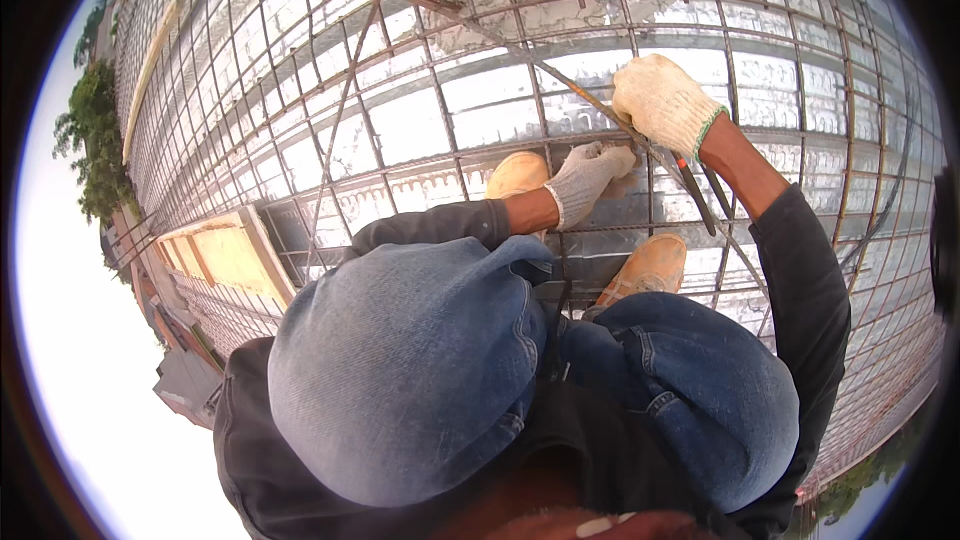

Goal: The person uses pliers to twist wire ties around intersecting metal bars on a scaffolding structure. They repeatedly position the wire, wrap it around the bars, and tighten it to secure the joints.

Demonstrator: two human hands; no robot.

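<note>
Left hand (593, 182) is sitting by rebar grid (650, 200), right hand (662, 100) sitting beside pliers (697, 198); both grips are looking curled, can't tell if clamping anything.

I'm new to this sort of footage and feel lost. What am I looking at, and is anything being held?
There is no machine here, just a person's own two gloved hands. The single picture comes from a fisheye camera on their head, looking down, so straight edges bend. The big blue shapes are their jeans, with tan boots beyond. A grid of steel bars spreads over a shiny, pale surface. The left hand is close to the bars; whether its fingers hold anything is hidden. The right hand is closed, and a tool with two dark handles shows just below it, but whether the hand grips it cannot be made out.
</note>
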